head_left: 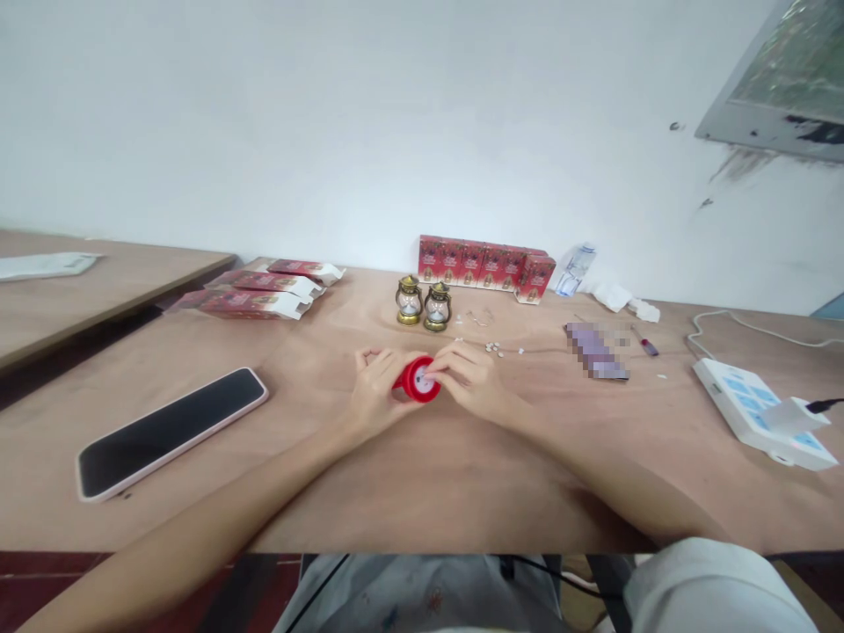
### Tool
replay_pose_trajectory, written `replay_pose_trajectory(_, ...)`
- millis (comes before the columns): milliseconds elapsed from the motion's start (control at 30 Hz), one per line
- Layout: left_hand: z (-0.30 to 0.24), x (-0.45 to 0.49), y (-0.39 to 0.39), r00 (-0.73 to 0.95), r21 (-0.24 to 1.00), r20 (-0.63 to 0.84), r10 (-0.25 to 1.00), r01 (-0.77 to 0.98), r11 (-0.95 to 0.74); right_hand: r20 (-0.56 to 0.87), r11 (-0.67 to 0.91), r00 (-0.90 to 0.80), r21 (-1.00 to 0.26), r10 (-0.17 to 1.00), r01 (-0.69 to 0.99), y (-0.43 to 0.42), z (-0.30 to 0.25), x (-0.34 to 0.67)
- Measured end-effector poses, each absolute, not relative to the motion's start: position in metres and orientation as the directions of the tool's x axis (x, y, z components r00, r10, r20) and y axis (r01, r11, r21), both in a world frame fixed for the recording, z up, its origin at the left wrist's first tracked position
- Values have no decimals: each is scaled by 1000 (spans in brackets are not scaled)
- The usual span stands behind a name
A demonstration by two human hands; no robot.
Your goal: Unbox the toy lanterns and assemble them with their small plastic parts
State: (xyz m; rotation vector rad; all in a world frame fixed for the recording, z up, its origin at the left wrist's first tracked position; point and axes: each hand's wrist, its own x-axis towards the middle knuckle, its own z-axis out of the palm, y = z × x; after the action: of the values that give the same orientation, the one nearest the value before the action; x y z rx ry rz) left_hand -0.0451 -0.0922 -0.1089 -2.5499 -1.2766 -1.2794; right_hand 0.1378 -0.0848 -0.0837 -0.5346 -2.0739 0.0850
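Observation:
My left hand (373, 391) is closed around a small red lantern-like object (410, 383), tipped so that its round end faces me. A white disc with dark spots (421, 378) sits inside the red rim. The fingertips of my right hand (473, 378) are pinched together against this disc; anything small between them is hidden. Two bronze-coloured mini lanterns (437, 308) with clear globes stand upright just beyond my hands. Several small round silvery pieces (493, 349), like button cells, lie beyond my right hand.
Red printed boxes (471, 264) stand in a row by the wall; flattened ones (247, 303) lie at left. A phone (175, 432) lies front left. At right are a plastic bottle (576, 271), crumpled tissue (613, 296), a purple packet (597, 352), a screwdriver (647, 344) and a power strip (738, 400).

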Motion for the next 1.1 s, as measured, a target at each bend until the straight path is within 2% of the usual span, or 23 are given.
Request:
replay_pose_trajectory(100,-111,-43,-90,312,307,685,658,696,-650,758,883,-463,-331,459,333,-76,-85,143)
replay_pose_trajectory(233,-115,-41,-88,247,362,684,687,702,-613,700,708,-164,-627,695,324,-31,-93,164)
replay_pose_trajectory(267,-116,-42,-87,247,368,678,692,700,-611,674,654,-90,-664,734,363,-15,-95,171)
replay_pose_trajectory(367,-118,-44,-84,256,384,653,713,699,-603,505,448,-85,-661,859,602,32,-101,187)
replay_pose_trajectory(433,-119,-45,-82,276,387,636,720,693,-608,409,366,-103,-640,907,675,55,-106,190)
replay_pose_trajectory(567,-119,-48,-80,309,375,636,707,677,-633,317,284,-93,-633,944,720,77,-115,184)
replay_pose_trajectory(667,-120,-50,-79,313,374,629,711,680,-630,305,258,-70,-638,950,725,77,-114,178)
replay_pose_trajectory(767,-120,-50,-78,320,363,634,704,680,-636,350,286,-58,-649,935,704,58,-106,172)
replay_pose_trajectory(867,-120,-49,-78,328,356,643,692,672,-650,477,397,-63,-646,877,652,14,-95,162)
replay_pose_trajectory(933,-120,-48,-79,338,348,651,680,662,-663,691,624,-100,-570,716,535,-22,-88,155)
replay_pose_trajectory(967,-120,-47,-79,340,345,657,674,659,-668,757,733,-184,-491,626,471,-39,-86,152)
replay_pose_trajectory(1033,-120,-46,-80,334,343,666,667,657,-671,805,862,-358,-337,473,380,-65,-83,147)
replay_pose_trajectory(1100,-120,-46,-81,328,349,664,672,658,-667,788,916,-491,-223,371,333,-79,-82,145)
